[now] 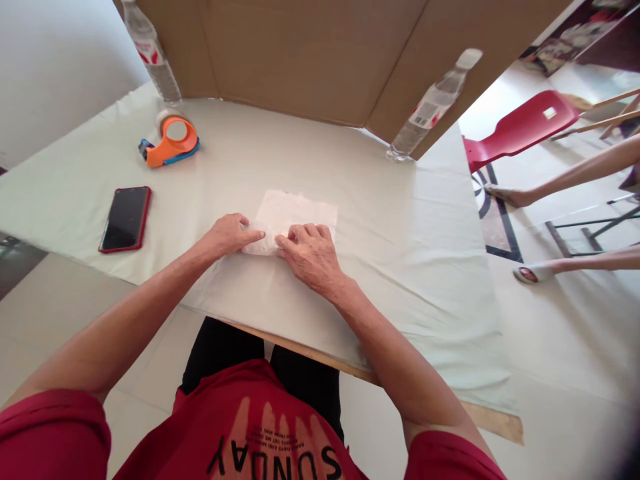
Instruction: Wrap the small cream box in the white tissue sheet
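A thin, whitish, roughly square sheet (295, 208) lies flat on the cloth-covered table (240, 160) in front of me. At its left edge rests my left hand (231, 235), thumb and forefinger spread apart, holding nothing. My right hand (311, 257) is over the sheet's lower right part, its fingers bent and the thumb and forefinger close together. Something small and whitish shows at those fingertips, too small to make out. The fingers hide part of the sheet.
An orange tape dispenser (175, 141) and a phone with a red edge (126, 219) lie to the left. Two water bottles (153, 57) (433, 110) stand against a cardboard panel (300, 60) at the back. Right of the table are a red chair (530, 127) and a person's legs (575, 173).
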`<act>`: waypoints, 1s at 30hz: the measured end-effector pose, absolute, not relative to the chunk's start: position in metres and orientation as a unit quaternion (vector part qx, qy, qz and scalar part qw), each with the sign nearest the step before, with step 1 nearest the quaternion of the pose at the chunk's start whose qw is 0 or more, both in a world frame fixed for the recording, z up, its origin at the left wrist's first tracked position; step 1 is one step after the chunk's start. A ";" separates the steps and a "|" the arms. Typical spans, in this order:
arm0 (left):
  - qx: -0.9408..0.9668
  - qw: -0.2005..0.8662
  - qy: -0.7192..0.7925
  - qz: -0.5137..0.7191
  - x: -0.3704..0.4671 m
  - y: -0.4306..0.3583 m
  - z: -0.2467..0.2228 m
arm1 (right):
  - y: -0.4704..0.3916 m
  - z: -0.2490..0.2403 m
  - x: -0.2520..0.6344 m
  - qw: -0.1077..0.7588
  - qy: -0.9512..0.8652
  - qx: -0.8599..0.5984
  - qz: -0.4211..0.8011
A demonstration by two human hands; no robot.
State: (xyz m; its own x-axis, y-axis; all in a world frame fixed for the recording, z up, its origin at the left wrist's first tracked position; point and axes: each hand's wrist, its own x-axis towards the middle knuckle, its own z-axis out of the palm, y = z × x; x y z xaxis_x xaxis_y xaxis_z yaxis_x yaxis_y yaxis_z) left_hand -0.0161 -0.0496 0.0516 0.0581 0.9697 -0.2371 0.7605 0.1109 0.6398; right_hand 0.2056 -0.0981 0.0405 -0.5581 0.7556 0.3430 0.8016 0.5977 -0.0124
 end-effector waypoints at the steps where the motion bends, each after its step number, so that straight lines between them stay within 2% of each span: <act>1: 0.635 0.357 0.667 0.156 -0.015 -0.048 0.052 | -0.098 0.040 0.206 0.158 -0.880 -0.441 -0.079; 5: 0.596 0.430 0.662 0.145 -0.007 -0.044 0.054 | -0.097 0.038 0.205 0.155 -0.880 -0.440 -0.088; 9: 0.588 0.439 0.669 0.120 -0.002 -0.045 0.061 | -0.096 0.036 0.205 0.151 -0.880 -0.442 -0.085; 15: 0.594 0.408 0.670 0.181 0.009 -0.054 0.075 | -0.096 0.036 0.203 0.151 -0.883 -0.438 -0.077; 19: 0.525 0.474 0.674 0.212 0.021 -0.056 0.075 | -0.096 0.036 0.203 0.150 -0.882 -0.440 -0.076; 25: 0.484 0.495 0.676 0.252 0.033 -0.057 0.067 | -0.095 0.035 0.202 0.155 -0.881 -0.439 -0.086; 30: 0.407 0.588 0.634 0.295 0.035 -0.056 0.063 | -0.096 0.034 0.201 0.157 -0.880 -0.440 -0.084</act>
